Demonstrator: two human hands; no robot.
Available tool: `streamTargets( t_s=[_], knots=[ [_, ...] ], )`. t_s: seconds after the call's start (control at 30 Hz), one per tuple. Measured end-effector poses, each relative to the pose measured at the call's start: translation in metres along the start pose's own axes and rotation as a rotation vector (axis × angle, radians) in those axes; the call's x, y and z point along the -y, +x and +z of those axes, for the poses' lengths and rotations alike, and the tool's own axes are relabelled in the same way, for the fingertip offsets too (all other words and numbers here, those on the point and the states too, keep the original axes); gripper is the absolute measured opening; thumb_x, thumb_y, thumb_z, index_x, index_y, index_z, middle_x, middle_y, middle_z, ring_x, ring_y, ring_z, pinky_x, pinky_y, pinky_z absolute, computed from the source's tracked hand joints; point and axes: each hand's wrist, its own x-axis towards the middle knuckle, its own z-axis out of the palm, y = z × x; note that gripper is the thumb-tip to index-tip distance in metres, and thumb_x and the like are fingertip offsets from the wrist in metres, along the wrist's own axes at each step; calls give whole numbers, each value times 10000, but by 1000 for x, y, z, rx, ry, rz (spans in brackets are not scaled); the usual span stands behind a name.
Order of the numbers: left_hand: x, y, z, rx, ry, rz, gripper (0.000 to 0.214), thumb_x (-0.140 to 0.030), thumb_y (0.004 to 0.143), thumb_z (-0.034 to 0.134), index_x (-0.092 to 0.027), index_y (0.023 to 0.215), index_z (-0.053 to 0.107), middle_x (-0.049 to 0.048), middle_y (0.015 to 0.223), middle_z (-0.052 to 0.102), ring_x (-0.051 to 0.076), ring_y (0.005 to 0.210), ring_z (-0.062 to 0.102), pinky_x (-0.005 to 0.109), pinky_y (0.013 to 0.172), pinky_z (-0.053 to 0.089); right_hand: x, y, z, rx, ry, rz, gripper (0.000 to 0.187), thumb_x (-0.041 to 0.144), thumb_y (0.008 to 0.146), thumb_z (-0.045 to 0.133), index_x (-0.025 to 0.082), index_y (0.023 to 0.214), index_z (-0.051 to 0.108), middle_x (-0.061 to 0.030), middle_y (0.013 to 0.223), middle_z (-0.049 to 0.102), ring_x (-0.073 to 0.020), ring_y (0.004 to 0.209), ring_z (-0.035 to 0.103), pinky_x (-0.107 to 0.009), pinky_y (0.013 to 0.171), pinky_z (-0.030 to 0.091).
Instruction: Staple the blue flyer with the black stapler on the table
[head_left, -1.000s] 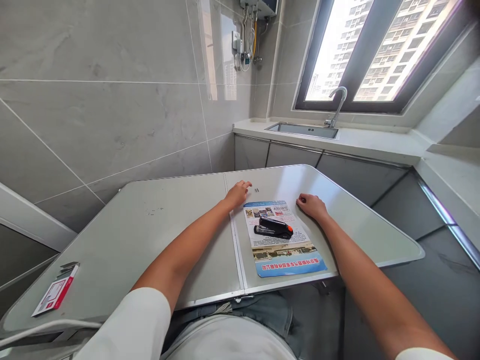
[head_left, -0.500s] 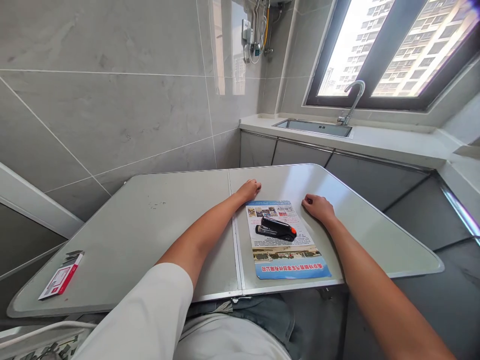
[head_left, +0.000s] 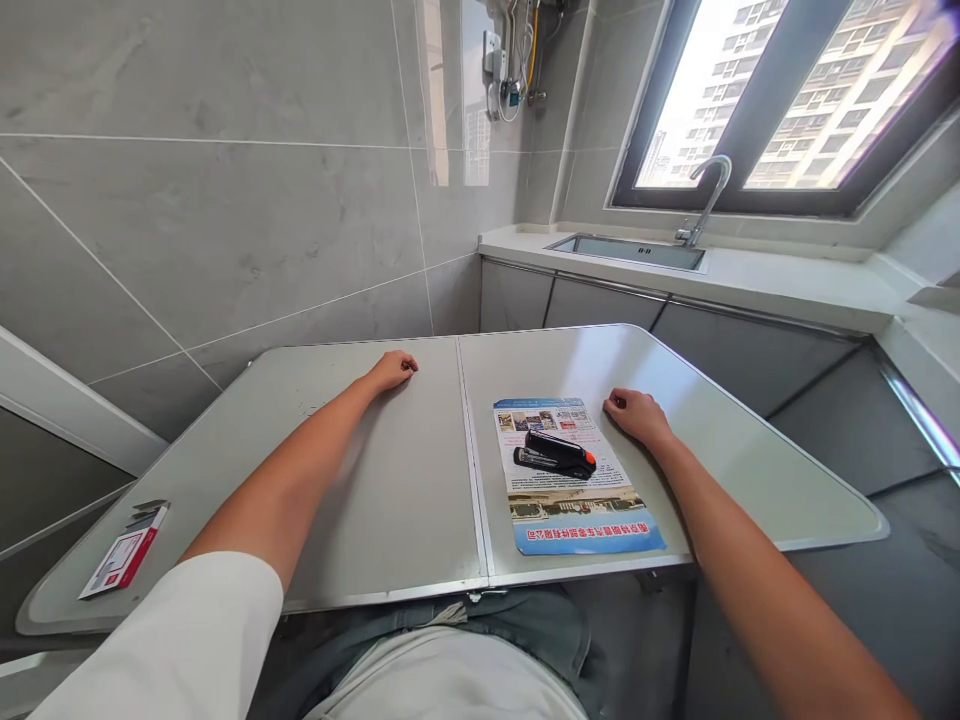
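My left hand is over the back of the table's left half, its fingers loosely curled and no object visible in them. My right hand rests closed on the tabletop, just right of a printed leaflet; nothing shows in its fingers. On the leaflet lies a black stapler with an orange-red end toward the right. It is tilted slightly across the page, and neither hand touches it. The leaflet has small photos, a building picture and red print on a blue band.
The grey folding table has a metal seam down its middle. A red-and-white packet with dark blade-like pieces at its end lies far left. Beyond stand a counter with a sink, a faucet, and a tiled wall.
My left hand has moved left, from the leaflet's back corner across the seam to the table's left half. My right hand, the stapler and the leaflet stay in place.
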Motion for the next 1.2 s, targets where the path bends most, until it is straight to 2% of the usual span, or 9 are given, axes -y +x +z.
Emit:
streamTargets(
  t_s=[0.13, 0.23, 0.33, 0.5, 0.6, 0.73, 0.9, 1.0, 1.2],
  knots=[
    [-10, -1, 0, -43, -5, -36, 276, -84, 748, 620, -157, 960, 782, 128, 1132, 710, 243, 1056, 652, 357, 1001, 497, 10, -23, -11, 22, 1, -52, 212, 346, 875, 511, 223, 748, 627, -67, 766, 707, -213, 731, 592, -307, 641, 380],
    [-35, -1, 4, -106, -15, -63, 338, -94, 767, 631, -137, 1077, 759, 177, 1321, 641, 300, 1202, 596, 424, 1068, 453, 24, -61, -22, -49, 25, -70, 204, 352, 907, 501, 225, 805, 623, -83, 858, 731, -224, 777, 620, -324, 709, 424],
    [-79, -7, 20, -38, -76, -6, 260, -206, 877, 609, -152, 1081, 762, 133, 1183, 717, 254, 1065, 662, 360, 995, 498, 44, -114, -31, -181, 246, -105, 311, 495, 969, 510, 236, 853, 639, -84, 918, 740, -226, 777, 646, -356, 792, 477],
    [-164, -25, 60, 143, -144, 167, 340, -399, 841, 755, -180, 1100, 764, 72, 1124, 744, 203, 980, 696, 250, 883, 527, 67, -174, -19, -24, 431, -181, 518, 624, 906, 632, 273, 1286, 603, -104, 1253, 694, -285, 1043, 667, -405, 881, 546],
    [-196, -35, 73, 149, -130, 164, 196, -301, 888, 698, -148, 1000, 750, 126, 1146, 730, 244, 1050, 693, 291, 918, 528, 63, -174, -4, -24, 361, -185, 542, 572, 911, 626, 279, 1360, 554, -106, 1293, 674, -311, 1147, 624, -462, 967, 522],
    [-214, -51, 68, 125, -138, 117, 186, -215, 992, 510, -164, 1023, 686, 142, 1039, 755, 255, 954, 729, 328, 835, 544, 51, -157, 3, -10, 358, -233, 397, 488, 948, 529, 241, 1250, 600, -120, 1190, 691, -315, 1110, 621, -480, 965, 511],
    [-223, -80, 41, 172, -311, 87, 201, -277, 1066, 377, -210, 1089, 566, 6, 637, 686, 167, 465, 646, 257, 544, 479, 46, -140, -2, 87, 416, -284, 386, 421, 951, 515, 254, 1291, 588, -102, 1183, 698, -288, 1008, 668, -440, 906, 531],
    [-225, -93, 26, 176, -416, 61, 169, -294, 1063, 390, -210, 1047, 535, 1, 645, 682, 151, 422, 636, 229, 477, 443, 51, -135, -4, 119, 451, -327, 375, 385, 952, 520, 276, 1303, 595, -76, 1147, 711, -269, 977, 678, -423, 910, 536],
    [-218, -102, 14, 142, -422, 5, 181, -287, 1062, 385, -196, 1023, 536, 29, 688, 704, 166, 459, 677, 243, 500, 472, 64, -127, -5, 148, 478, -479, 395, 333, 962, 497, 284, 1340, 598, -84, 1257, 694, -288, 1165, 632, -465, 1028, 501]
  ],
)
